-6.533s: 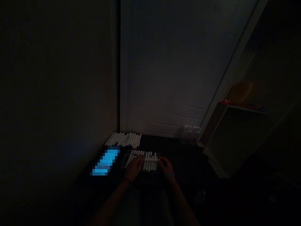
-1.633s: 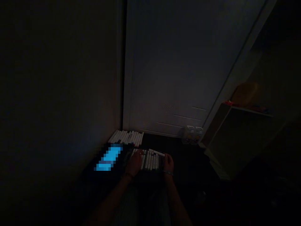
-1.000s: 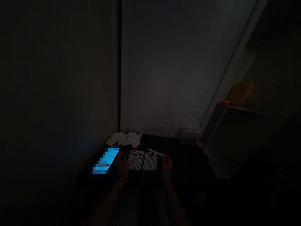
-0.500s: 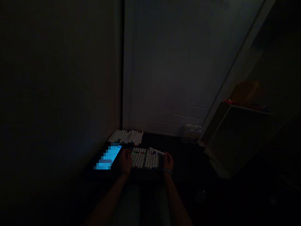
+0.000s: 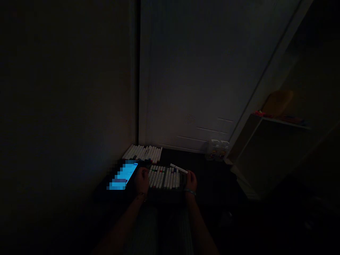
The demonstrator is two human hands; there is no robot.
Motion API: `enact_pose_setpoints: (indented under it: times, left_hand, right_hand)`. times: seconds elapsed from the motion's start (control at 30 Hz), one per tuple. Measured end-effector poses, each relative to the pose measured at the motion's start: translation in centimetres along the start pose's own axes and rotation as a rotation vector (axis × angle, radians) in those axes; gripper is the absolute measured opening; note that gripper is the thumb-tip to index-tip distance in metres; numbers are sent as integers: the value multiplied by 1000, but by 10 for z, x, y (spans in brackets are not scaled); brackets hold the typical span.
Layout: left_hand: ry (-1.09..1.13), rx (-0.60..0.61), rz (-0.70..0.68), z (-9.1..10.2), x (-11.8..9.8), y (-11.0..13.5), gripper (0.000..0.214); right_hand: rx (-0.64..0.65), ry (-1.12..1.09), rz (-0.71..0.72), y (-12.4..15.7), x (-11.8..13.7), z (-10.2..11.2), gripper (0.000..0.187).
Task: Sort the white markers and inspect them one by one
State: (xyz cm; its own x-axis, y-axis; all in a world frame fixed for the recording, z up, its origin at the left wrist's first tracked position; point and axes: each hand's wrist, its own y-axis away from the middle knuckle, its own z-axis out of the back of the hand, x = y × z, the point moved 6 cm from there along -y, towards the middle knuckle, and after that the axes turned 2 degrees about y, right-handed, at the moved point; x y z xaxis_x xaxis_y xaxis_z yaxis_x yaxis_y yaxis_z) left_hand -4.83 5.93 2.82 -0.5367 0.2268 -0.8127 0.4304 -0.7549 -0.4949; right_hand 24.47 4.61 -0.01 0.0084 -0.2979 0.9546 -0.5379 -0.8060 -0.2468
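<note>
The room is very dark. A row of white markers (image 5: 164,177) with coloured caps lies on the floor in front of me. My right hand (image 5: 191,181) holds one white marker (image 5: 179,168), tilted above the right end of that row. My left hand (image 5: 141,180) rests at the left end of the row, next to a glowing blue phone screen (image 5: 122,176); in this light I cannot make out whether it touches the phone or holds anything. A second row of white markers (image 5: 143,153) lies farther back by the door.
A white door (image 5: 196,78) rises straight ahead, a wall on the left. Two small bottles (image 5: 218,149) stand at the door's foot. A low white shelf unit (image 5: 261,152) with a yellowish object (image 5: 277,102) on top is at the right.
My left hand left the top of the marker row and moved left to the phone's edge. My right hand stayed at the row's right end, lifting its marker slightly.
</note>
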Motion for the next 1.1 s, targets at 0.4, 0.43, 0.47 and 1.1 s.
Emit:
enact_pose_setpoints:
  times: [0.4,0.43,0.47,1.1]
  left_hand:
    - [2,-43,-64,2,-2,-1,11]
    - [7,-51,-79,3,-4,-2,11]
    - [12,-57,-93,5,-6,-2,12]
    - [-137,-85,-130,14,-29,3,13]
  right_hand:
    - [-11,-31,0,0,1,2,38]
    - [-15,-26,2,0,1,2,38]
    - [-10,-20,6,0,2,1,38]
    - [105,89,29,4,6,-11,37]
